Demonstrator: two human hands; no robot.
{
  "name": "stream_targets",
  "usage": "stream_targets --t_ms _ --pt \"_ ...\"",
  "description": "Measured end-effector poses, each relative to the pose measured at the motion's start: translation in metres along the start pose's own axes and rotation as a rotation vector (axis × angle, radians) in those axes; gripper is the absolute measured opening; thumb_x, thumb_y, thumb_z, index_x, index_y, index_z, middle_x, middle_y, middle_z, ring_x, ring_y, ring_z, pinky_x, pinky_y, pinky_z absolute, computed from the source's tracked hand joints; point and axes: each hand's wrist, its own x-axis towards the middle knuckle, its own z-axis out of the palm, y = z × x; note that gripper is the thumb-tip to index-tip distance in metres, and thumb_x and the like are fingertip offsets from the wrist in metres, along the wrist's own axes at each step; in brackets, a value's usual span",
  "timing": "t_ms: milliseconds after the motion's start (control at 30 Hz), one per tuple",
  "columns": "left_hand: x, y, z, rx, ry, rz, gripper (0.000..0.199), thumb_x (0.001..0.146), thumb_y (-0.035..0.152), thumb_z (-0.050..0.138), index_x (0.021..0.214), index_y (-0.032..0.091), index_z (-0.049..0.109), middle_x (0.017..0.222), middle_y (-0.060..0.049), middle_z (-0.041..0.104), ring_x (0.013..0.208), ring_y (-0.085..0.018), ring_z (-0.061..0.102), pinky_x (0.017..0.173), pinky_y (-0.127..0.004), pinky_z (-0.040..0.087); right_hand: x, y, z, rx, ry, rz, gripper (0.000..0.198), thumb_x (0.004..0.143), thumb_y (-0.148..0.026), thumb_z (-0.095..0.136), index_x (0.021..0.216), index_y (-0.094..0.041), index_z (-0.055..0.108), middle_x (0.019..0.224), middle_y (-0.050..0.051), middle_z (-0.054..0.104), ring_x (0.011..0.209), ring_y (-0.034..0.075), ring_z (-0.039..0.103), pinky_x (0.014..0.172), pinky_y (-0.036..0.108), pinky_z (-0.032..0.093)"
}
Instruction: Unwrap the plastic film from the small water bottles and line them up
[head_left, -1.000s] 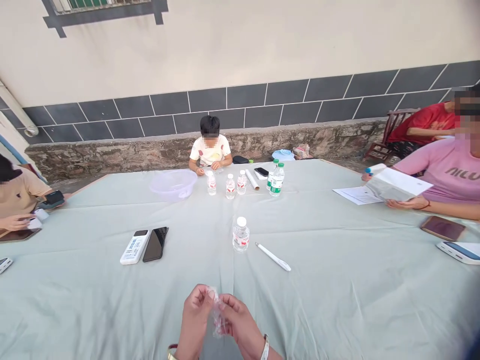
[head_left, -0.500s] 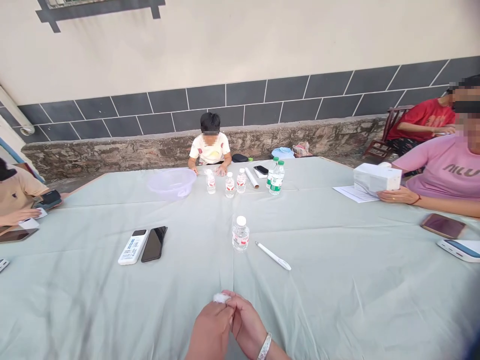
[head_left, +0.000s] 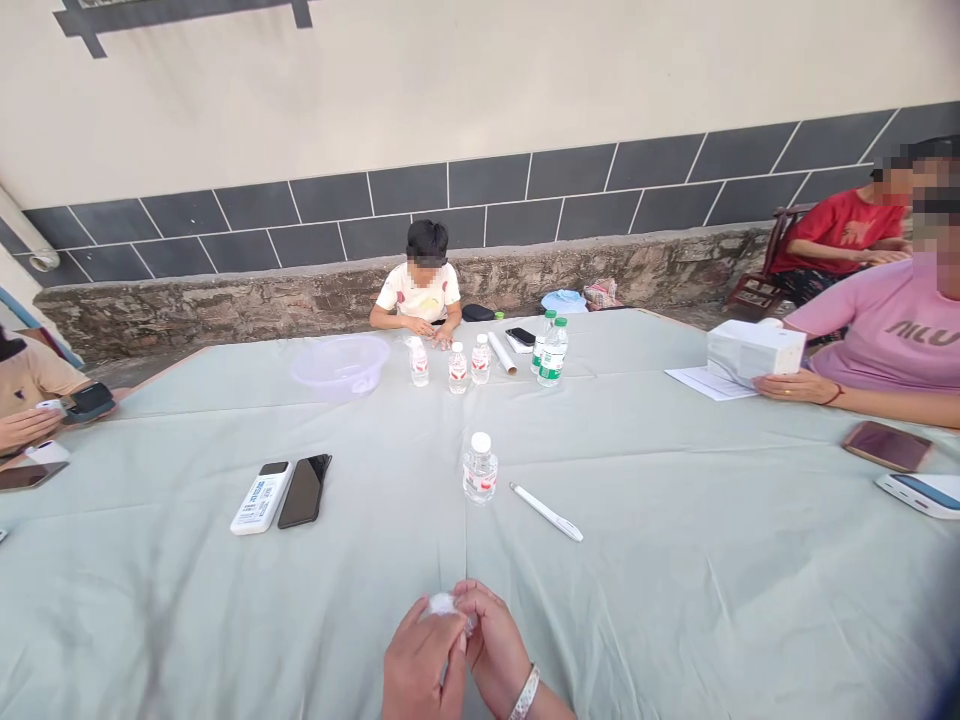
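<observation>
At the near edge of the table, my left hand (head_left: 426, 660) and my right hand (head_left: 496, 645) meet, both closed on one small item. It is a white, crumpled bundle (head_left: 442, 603) with a clear, shiny part like plastic film at its right side. The fingers cover much of it, so its exact kind is unclear. A patterned bracelet circles my right wrist. Beyond the hands stands a small clear bottle (head_left: 480, 470) with a white cap, upright. To its right lies a white pen (head_left: 546, 512).
A white power bank (head_left: 260, 500) and a dark phone (head_left: 304, 491) lie left. Farther back are a translucent basin (head_left: 341, 368), several bottles (head_left: 457, 370) and a roll (head_left: 502, 353). People sit around the table; one holds a white box (head_left: 756, 352).
My left hand's fingers have lifted and spread slightly around the bundle, and its clear part now shows. The person opposite has brought their hands together.
</observation>
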Motion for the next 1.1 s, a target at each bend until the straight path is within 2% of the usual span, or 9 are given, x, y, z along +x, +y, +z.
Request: stream_targets --t_ms 233,333,500,633,767,833,900,1000,1100 --pt "-0.01 0.003 -0.002 -0.11 0.065 -0.085 0.025 0.085 0.014 0.049 0.103 0.023 0.063 0.082 -0.001 0.074 0.073 -0.012 0.069 0.068 -0.02 0.056 0.01 -0.009 -0.01 -0.067 0.127 -0.131 0.006 0.048 -0.017 0.055 0.051 -0.018 0.05 0.048 -0.006 0.041 0.047 0.008 0.033 0.045 0.021 0.024" --pt "-0.007 0.002 -0.01 -0.143 0.014 -0.291 0.022 0.085 0.02 0.052 0.102 0.024 0.065 0.092 -0.004 0.074 0.085 -0.015 0.069 0.076 -0.024 0.055 0.014 -0.019 -0.014 -0.08 0.154 -0.129 0.011 0.05 -0.021 0.062 0.058 -0.019 0.055 0.054 -0.004 0.049 0.051 0.01 0.04 0.047 0.022 0.027" --pt "0.005 0.001 -0.008 -0.386 -0.143 -0.843 0.07 0.076 0.047 0.061 0.137 0.017 0.042 0.137 -0.014 0.052 0.124 -0.026 0.051 0.099 -0.038 0.046 0.002 -0.028 -0.004 -0.102 -0.051 -0.108 0.021 0.057 -0.03 0.072 0.073 -0.019 0.063 0.068 0.0 0.06 0.062 0.013 0.05 0.055 0.024 0.038" --pt "0.021 -0.003 -0.005 -0.64 -0.063 -1.02 0.071 0.074 0.054 0.062 0.131 0.014 0.048 0.124 -0.015 0.061 0.116 -0.025 0.057 0.097 -0.035 0.046 -0.014 -0.029 0.014 -0.188 -0.227 -0.084 0.029 0.065 -0.039 0.07 0.086 -0.019 0.068 0.086 0.005 0.068 0.084 0.02 0.059 0.077 0.031 0.044" --pt "0.036 -0.014 -0.016 -0.655 0.07 -1.084 0.067 0.068 0.056 0.067 0.12 0.015 0.056 0.103 -0.009 0.066 0.098 -0.021 0.062 0.087 -0.032 0.049 -0.014 -0.038 0.015 -0.387 -0.331 -0.102 0.037 0.068 -0.042 0.069 0.101 -0.026 0.069 0.111 0.005 0.066 0.11 0.025 0.055 0.093 0.037 0.04" --pt "0.041 -0.022 -0.022 -0.655 0.115 -1.11 0.066 0.065 0.054 0.07 0.117 0.015 0.057 0.092 -0.006 0.065 0.087 -0.019 0.063 0.081 -0.031 0.049 -0.002 -0.049 0.004 -0.52 -0.204 -0.215 0.037 0.062 -0.036 0.072 0.097 -0.024 0.069 0.11 0.005 0.065 0.104 0.025 0.057 0.087 0.035 0.043" --pt "0.044 -0.032 -0.025 -0.664 0.159 -1.133 0.065 0.063 0.052 0.072 0.114 0.015 0.058 0.085 -0.002 0.062 0.079 -0.017 0.062 0.076 -0.031 0.049 0.017 -0.061 -0.014 -0.633 0.042 -0.383 0.037 0.057 -0.031 0.072 0.093 -0.022 0.067 0.1 0.005 0.065 0.085 0.021 0.06 0.077 0.034 0.045" --pt "0.045 -0.045 -0.025 -0.662 0.191 -1.149 0.061 0.062 0.051 0.073 0.109 0.015 0.06 0.079 0.0 0.059 0.076 -0.017 0.061 0.072 -0.031 0.049 0.053 -0.076 -0.038 -0.751 0.365 -0.549 0.053 0.056 -0.032 0.071 0.107 -0.023 0.059 0.085 0.0 0.062 0.059 0.014 0.052 0.066 0.032 0.043" --pt "0.043 -0.052 -0.02 -0.65 0.191 -1.174 0.059 0.061 0.051 0.073 0.107 0.017 0.061 0.079 0.0 0.059 0.076 -0.017 0.061 0.071 -0.03 0.049 0.092 -0.081 -0.044 -0.92 0.409 -0.558 0.068 0.056 -0.037 0.072 0.119 -0.021 0.052 0.066 -0.005 0.055 0.052 0.016 0.048 0.059 0.031 0.038"
